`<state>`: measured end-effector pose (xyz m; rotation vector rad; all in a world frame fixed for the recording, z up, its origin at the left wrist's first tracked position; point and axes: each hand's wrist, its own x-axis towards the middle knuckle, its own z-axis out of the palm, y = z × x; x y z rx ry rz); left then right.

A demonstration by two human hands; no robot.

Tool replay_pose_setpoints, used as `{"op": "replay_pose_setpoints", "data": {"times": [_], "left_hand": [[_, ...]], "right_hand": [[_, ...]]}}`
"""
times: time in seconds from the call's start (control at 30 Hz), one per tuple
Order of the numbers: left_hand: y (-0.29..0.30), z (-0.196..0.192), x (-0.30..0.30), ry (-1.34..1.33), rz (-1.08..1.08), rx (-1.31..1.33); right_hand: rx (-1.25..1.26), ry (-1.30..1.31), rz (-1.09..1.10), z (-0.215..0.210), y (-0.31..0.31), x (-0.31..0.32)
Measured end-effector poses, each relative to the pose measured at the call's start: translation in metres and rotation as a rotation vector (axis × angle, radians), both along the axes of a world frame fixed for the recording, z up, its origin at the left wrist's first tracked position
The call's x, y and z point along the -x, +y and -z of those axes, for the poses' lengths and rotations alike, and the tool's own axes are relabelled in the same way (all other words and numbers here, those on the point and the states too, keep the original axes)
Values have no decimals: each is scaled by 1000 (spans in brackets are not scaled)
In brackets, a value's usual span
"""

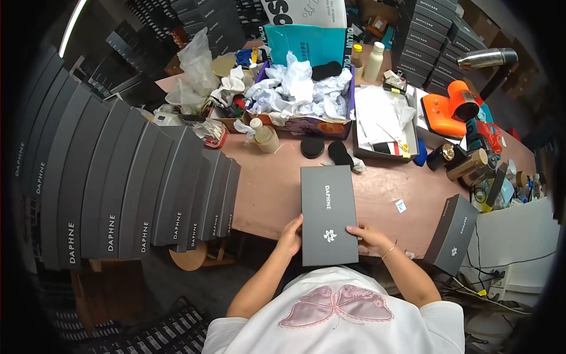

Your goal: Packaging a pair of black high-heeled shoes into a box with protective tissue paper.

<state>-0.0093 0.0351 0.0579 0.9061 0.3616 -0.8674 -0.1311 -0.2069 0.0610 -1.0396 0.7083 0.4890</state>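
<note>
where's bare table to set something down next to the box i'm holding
Bare pink table lies left of the dark box, up to the stacked boxes. A smaller patch sits right, before the grey box. The back, around the paper-filled box, is crowded.

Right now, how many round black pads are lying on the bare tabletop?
2. One round black pad lies in front of the purple box; an oval black pad sits just right of it. Another dark one rests inside the box, and more may be hidden under the paper.

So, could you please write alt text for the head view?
Both hands, left hand and right hand, hold a flat dark box on a pink worktable. Stacked dark boxes stand to the left, a box of crumpled paper behind.
</note>
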Motion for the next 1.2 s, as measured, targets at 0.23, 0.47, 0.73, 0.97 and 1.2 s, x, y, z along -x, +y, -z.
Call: {"op": "replay_pose_setpoints", "data": {"times": [0.23,0.47,0.73,0.97,1.2], "left_hand": [[72,-33,-69,-465,120,-338],[114,-31,-113,-1315,528,-1147],[9,-59,11,-1088,1217,-28],[-36,2,32,-1630,693,-294],[42,20,-36,-803,142,-610]], "right_hand": [[112,-244,-349,-95,89,-47],[1577,-317,-713,-37,72,-42],[1258,-502,-284,-71,86,-63],[680,-1219,-524,-143,176,-92],[1062,-408,-363,1,114,-25]]}}
